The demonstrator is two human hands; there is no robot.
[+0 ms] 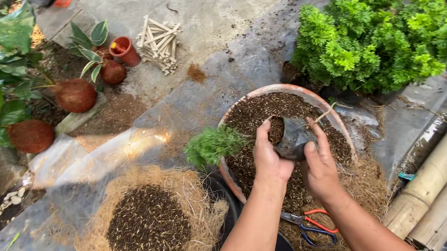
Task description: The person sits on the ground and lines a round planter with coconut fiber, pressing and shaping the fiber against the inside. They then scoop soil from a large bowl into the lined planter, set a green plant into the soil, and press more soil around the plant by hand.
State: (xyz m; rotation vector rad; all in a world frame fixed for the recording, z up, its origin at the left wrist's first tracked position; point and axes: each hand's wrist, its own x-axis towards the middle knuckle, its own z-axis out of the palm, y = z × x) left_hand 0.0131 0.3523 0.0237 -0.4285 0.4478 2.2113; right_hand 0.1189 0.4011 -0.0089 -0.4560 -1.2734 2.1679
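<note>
Gripping crinkled black nursery bag, left hand, right hand, round soil-filled bowl

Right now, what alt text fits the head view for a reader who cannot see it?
Both hands, left and right, hold a small black nursery bag with a green seedling tipped sideways over a clay bowl of soil. Scissors lie below, a coir nest of soil sits left, and a leafy shrub stands behind.

Outdoor garden work area: potted plants, soil bowl, coconut fibre
</note>
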